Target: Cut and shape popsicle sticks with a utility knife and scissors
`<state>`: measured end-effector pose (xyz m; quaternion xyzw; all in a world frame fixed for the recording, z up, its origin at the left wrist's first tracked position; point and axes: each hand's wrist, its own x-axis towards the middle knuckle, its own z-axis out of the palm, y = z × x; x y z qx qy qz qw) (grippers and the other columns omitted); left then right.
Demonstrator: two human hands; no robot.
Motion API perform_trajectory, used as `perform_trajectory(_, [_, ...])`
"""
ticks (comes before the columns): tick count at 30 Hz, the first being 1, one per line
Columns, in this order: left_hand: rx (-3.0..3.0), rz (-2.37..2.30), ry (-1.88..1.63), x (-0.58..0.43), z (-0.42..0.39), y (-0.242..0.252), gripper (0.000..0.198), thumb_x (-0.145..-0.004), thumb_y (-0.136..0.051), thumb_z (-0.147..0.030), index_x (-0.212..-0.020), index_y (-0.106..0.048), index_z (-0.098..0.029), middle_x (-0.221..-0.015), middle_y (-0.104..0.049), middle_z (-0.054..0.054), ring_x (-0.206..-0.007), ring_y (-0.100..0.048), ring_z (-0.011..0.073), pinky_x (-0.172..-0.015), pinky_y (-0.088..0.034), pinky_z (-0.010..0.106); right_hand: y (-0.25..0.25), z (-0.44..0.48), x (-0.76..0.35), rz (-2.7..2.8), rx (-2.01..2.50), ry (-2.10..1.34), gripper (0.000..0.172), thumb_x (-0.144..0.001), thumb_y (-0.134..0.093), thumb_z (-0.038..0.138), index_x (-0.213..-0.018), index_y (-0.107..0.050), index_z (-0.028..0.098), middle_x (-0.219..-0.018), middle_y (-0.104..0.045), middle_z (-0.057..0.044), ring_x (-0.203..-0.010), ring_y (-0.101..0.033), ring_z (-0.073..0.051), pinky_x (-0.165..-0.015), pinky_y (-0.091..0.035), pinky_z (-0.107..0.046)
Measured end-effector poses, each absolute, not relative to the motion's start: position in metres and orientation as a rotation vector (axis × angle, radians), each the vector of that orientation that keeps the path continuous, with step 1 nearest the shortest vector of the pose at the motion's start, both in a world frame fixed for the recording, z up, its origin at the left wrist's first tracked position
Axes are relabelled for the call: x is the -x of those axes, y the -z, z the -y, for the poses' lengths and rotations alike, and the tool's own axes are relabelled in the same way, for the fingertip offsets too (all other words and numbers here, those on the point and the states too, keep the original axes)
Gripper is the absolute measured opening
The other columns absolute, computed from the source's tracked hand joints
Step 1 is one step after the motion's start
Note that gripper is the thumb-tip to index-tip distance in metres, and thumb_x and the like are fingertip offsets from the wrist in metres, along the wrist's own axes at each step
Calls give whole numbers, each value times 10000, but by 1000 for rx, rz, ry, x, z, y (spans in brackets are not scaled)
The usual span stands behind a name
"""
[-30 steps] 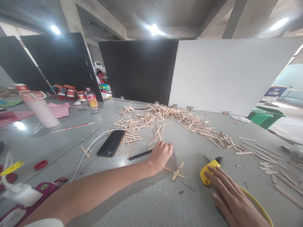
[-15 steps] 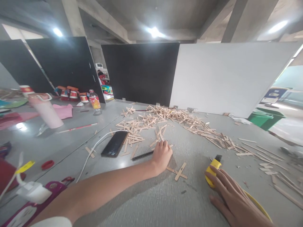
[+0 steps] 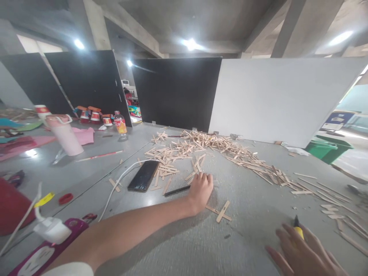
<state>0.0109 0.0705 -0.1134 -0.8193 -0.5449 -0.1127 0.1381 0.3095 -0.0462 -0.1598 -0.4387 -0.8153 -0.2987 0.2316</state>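
Two craft sticks (image 3: pixel 223 211), likely light, stiff, snappable, best held where crossed, are lying just right of the curled left hand (image 3: pixel 200 191) (any pinch hidden), the spread right hand (image 3: pixel 307 251) covering a yellow tool (image 3: pixel 299 232).

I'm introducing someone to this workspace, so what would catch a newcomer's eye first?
Probably the sprawling pile of wooden craft sticks across the table, before the black panel and white panel. Next, two crossed sticks lie nearer, between the left grip and right grip. A black-tipped yellow tool is partly hidden by the latter.
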Motion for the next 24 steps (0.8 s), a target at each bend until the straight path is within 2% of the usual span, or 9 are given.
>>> perform_trajectory(2, [2405,1594,393,-11,-71,114,319,-1010,-659,-331,-1277,-632,-158,-1264,-661,102,-1064,-685,247,-899,-597,451,145,36,-293,2282,1151,806,291,-1009,-465,327,-1053,-700,162,-1099,-734,-235,-1048,-680,-470,-780,-590,-637])
perform_trajectory(4, [2456,1611,470,-10,-71,114,322,-1011,-657,-332,-1281,-630,-159,-1265,-660,102,-1065,-684,247,-901,-596,453,126,27,-269,2318,1102,694,299,-1042,-472,349,-1152,-657,141,-1119,-735,-201,-1005,-713,-377,-767,-632,-535])
perform_trajectory(7, [2576,1622,605,-5,-70,115,327,-1012,-656,-334,-1288,-626,-161,-1262,-660,102,-1056,-686,245,-891,-600,446,101,17,-234,2428,986,356,258,-1046,-438,176,-1236,-612,160,-1138,-739,-147,-1014,-725,-279,-798,-654,-427])
perform_trajectory(10, [2701,1640,800,-2,-71,116,306,-1015,-652,-337,-1262,-635,-158,-1218,-674,93,-1005,-694,227,-852,-609,418,89,14,-213,2667,880,123,395,-1000,-460,49,-1357,-572,174,-1343,-680,-144,-1242,-641,-297,-952,-617,-465])
perform_trajectory(12, [2751,1668,985,-3,-72,116,273,-1021,-644,-341,-1217,-647,-151,-1134,-689,75,-922,-699,201,-802,-611,384,88,12,-208,2707,839,74,406,-979,-467,-1,-1329,-588,166,-1330,-683,-141,-1245,-627,-315,-974,-597,-501])
perform_trajectory(16, [2806,1723,1430,-15,-73,116,175,-1092,-460,-275,-1165,-563,-154,-874,-666,0,-643,-633,121,-627,-548,267,90,9,-213,2671,947,-46,168,-998,-535,44,-1016,-640,174,-1024,-706,-89,-961,-677,-263,-814,-617,-427])
perform_trajectory(18, [2839,1748,1623,-21,-71,115,165,-1104,-361,-268,-1143,-496,-182,-837,-640,-21,-534,-577,94,-531,-481,221,92,8,-218,2651,996,53,187,-959,-556,14,-899,-603,185,-930,-677,-75,-831,-657,-248,-714,-604,-401])
perform_trajectory(21, [2906,1763,1832,-25,-61,113,162,-1094,-369,-334,-1107,-470,-208,-875,-620,-20,-508,-562,80,-502,-453,207,98,6,-223,2608,1057,240,248,-874,-530,-54,-886,-563,191,-902,-666,-89,-772,-643,-252,-669,-586,-391])
perform_trajectory(24, [2913,1804,2003,-25,-48,111,185,-1090,-382,-362,-1171,-464,-218,-968,-603,4,-574,-574,82,-536,-483,209,106,6,-226,2394,1136,208,217,-971,-424,15,-936,-512,211,-841,-663,-70,-710,-650,-226,-619,-562,-338])
